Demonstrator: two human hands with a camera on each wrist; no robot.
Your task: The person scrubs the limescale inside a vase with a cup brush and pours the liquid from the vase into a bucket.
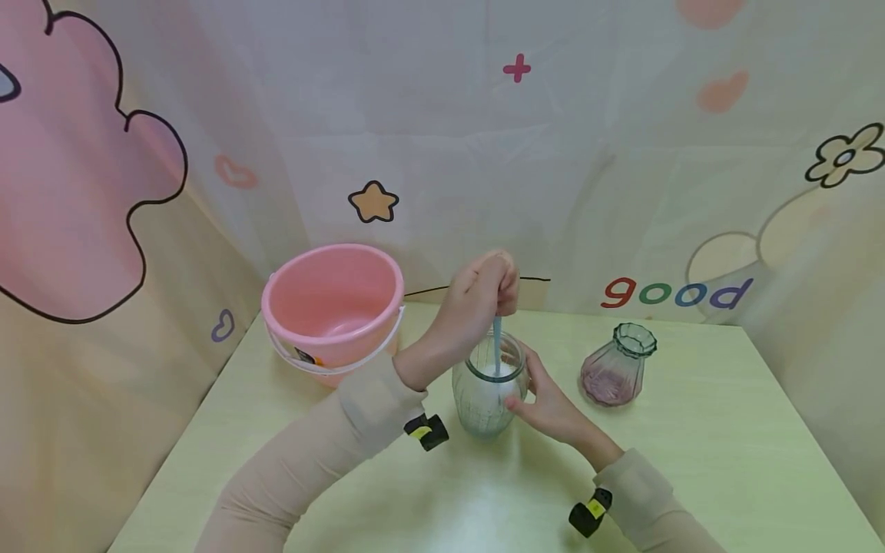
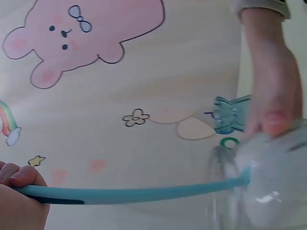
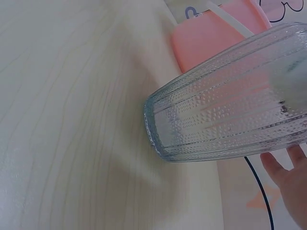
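My left hand grips the top of a light blue handle, its fingers curled round the end. The handle runs down through the mouth of a ribbed clear glass vase. Inside the glass is a whitish mass at the handle's lower end, blurred in the left wrist view, perhaps a sponge brush head. My right hand holds the vase from the right, thumb on the near side and fingers behind. In the right wrist view the vase's textured wall and base show close to the table.
A pink bucket with a white handle stands left of the vase, near my left forearm. To the right is a small purple-green glass vase, tilted in view. A printed curtain hangs behind the pale table.
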